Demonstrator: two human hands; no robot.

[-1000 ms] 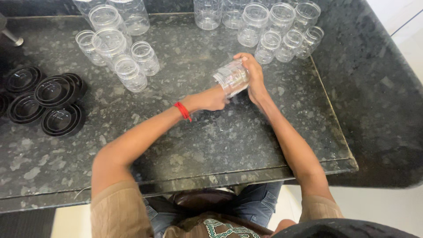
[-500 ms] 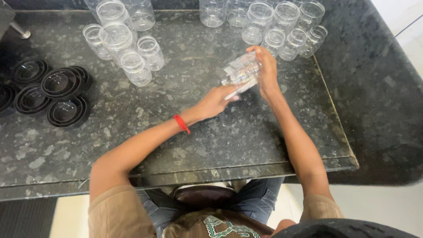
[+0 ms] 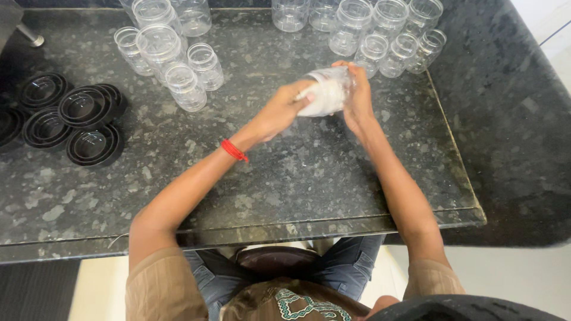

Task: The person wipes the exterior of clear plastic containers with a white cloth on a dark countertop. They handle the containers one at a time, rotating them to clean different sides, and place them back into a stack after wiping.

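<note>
Clear jar (image 3: 326, 95), speckled black counter (image 3: 285, 172)

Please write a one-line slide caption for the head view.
Both hands, left hand and right hand, hold a clear plastic jar above a dark granite counter.

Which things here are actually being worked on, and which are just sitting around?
In hand:
- clear jar, tipped sideways, something white inside
- left hand at its mouth
- right hand gripping it

Lying about:
- empty jars, back right
- empty jars, back left
- black lids
- granite counter
</note>
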